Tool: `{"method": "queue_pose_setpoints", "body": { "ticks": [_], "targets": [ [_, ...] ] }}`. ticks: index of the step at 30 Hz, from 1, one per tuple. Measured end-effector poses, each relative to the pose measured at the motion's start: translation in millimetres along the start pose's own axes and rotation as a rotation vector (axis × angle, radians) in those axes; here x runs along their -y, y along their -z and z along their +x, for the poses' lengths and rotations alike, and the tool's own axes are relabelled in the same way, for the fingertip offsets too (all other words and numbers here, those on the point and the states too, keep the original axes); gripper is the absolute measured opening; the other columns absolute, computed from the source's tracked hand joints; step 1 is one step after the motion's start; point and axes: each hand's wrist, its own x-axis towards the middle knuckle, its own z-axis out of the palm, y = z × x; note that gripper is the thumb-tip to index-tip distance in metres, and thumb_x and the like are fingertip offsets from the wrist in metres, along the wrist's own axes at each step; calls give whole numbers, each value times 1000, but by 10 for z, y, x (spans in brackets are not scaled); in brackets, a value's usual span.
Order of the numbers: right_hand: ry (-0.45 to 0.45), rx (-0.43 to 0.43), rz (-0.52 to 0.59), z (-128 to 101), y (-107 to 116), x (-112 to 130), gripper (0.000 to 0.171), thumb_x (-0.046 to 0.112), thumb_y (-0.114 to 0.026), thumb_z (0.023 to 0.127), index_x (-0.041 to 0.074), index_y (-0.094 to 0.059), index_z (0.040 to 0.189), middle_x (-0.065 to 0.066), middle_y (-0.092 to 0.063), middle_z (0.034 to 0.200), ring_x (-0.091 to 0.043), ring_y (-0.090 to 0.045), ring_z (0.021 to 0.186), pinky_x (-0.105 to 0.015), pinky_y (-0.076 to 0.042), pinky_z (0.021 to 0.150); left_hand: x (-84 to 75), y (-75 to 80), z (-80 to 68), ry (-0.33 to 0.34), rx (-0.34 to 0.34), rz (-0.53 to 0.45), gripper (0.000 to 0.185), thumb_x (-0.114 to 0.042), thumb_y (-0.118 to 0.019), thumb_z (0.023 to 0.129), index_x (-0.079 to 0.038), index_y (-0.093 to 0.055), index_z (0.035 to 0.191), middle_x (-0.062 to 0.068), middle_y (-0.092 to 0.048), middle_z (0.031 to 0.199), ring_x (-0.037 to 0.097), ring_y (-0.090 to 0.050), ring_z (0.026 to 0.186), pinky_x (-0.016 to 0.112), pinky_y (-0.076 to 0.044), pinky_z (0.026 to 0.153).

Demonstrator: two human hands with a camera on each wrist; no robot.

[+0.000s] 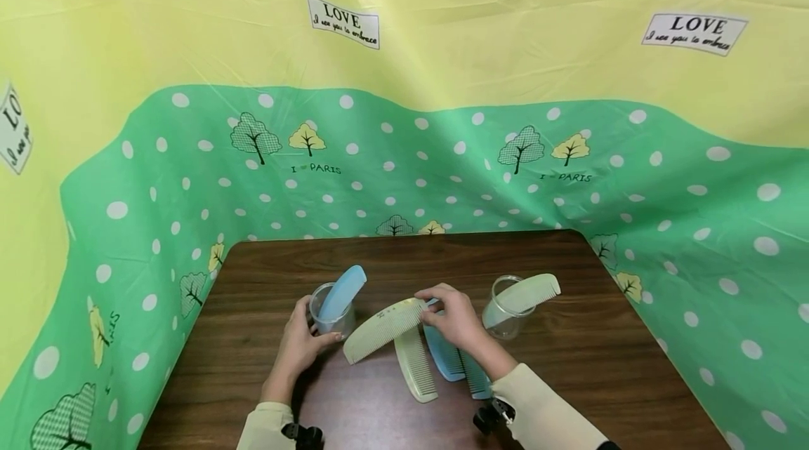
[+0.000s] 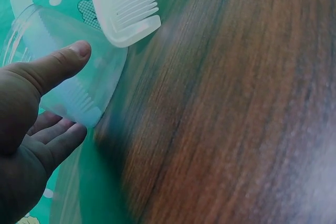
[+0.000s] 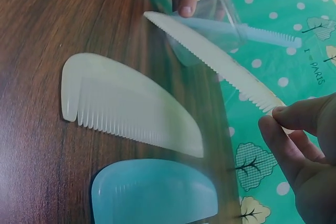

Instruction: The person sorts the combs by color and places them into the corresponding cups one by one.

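Observation:
My left hand [image 1: 302, 338] grips a clear plastic cup [image 1: 332, 316] with a blue comb [image 1: 342, 293] standing in it; thumb and fingers wrap the cup [image 2: 63, 61] in the left wrist view. My right hand [image 1: 451, 315] pinches the end of a pale green comb [image 1: 384, 329] and holds it lifted above the table, its far end close to the cup. In the right wrist view this comb [image 3: 215, 59] runs from my fingertips [image 3: 286, 116] toward the cup [image 3: 215, 22].
On the brown wooden table [image 1: 569, 359] lie another pale green comb [image 1: 415, 364] and two blue combs [image 1: 450, 357] under my right hand. A second clear cup [image 1: 505, 309] with a green comb [image 1: 524, 293] stands to the right. Green and yellow cloth surrounds the table.

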Motion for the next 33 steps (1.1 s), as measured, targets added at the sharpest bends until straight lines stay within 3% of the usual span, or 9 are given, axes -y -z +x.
{"method": "queue_pose_setpoints", "body": {
  "ticks": [17,25,33],
  "targets": [
    [-4,-74,80,-102,156,94,35,-5,-78,86,11,-77,117,-2,-69,106,-16,-70,88,-21,-61,71,-12,3,-10,-2,2,3,99,-8,-93,75,-3,-32,153,25,-43,153,44,-44,143,50,-52,110],
    [39,-119,83,-141,317,141,36,-6,-78,86,7,-75,119,-5,-69,110,-22,-68,94,-38,-64,82,-17,12,-5,3,-5,19,100,-8,-93,75,-2,-31,153,26,-44,153,44,-44,143,49,-52,109],
    [61,-167,134,-224,567,171,33,-4,-76,88,3,-74,120,-9,-69,110,-20,-68,90,-26,-63,76,-16,7,-22,3,3,11,100,-10,-93,74,-1,-31,152,27,-43,153,46,-43,143,49,-53,109]
  ]
}}
